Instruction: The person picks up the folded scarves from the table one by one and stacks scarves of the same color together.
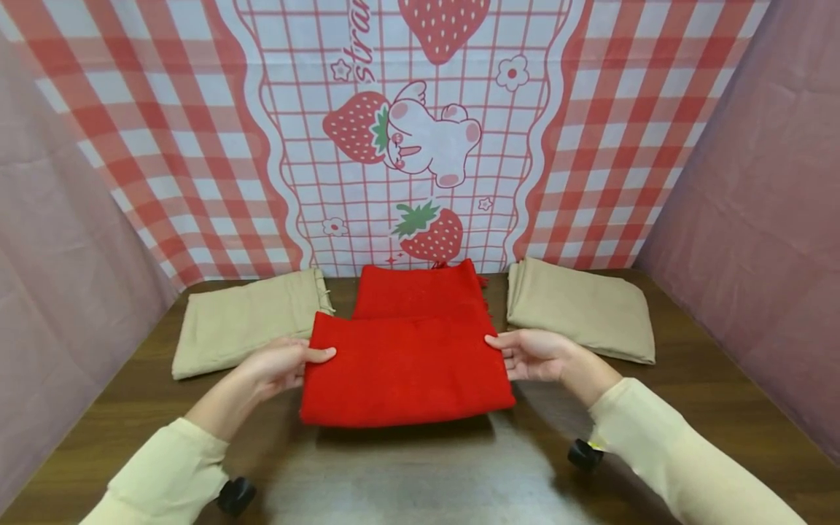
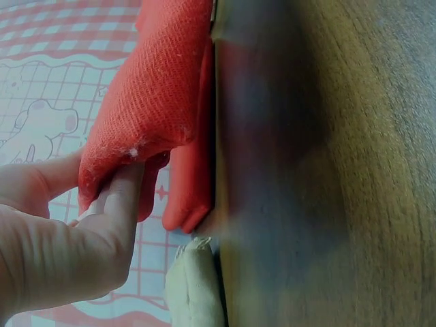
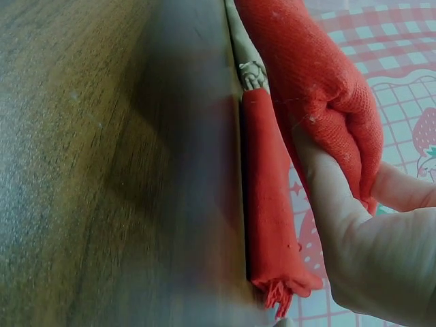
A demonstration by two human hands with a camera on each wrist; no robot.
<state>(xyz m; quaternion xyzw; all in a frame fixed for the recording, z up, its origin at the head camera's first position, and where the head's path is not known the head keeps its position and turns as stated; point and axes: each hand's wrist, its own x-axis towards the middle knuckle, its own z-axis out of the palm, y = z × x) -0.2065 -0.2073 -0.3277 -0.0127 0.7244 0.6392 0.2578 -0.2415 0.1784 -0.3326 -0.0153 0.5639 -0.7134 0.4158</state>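
A folded red fringed-scarf-like cloth [image 1: 407,373] is held up level over the table between both hands. My left hand [image 1: 278,364] pinches its left edge, thumb on top and fingers beneath. On the right edge, my right hand [image 1: 537,355] grips it the same way. The left wrist view shows the held cloth [image 2: 146,95] raised off the wood, its layers between thumb and fingers. Behind it lies a second folded red cloth [image 1: 420,292], partly covered in the head view; its fringe [image 3: 278,293] shows in the right wrist view.
Folded beige cloths lie at the back of the brown table [image 1: 420,474], one to the left [image 1: 246,321] and another to the right [image 1: 580,306]. A strawberry-print curtain [image 1: 433,131] hangs behind, with pink drapes [image 1: 741,182] at the sides.
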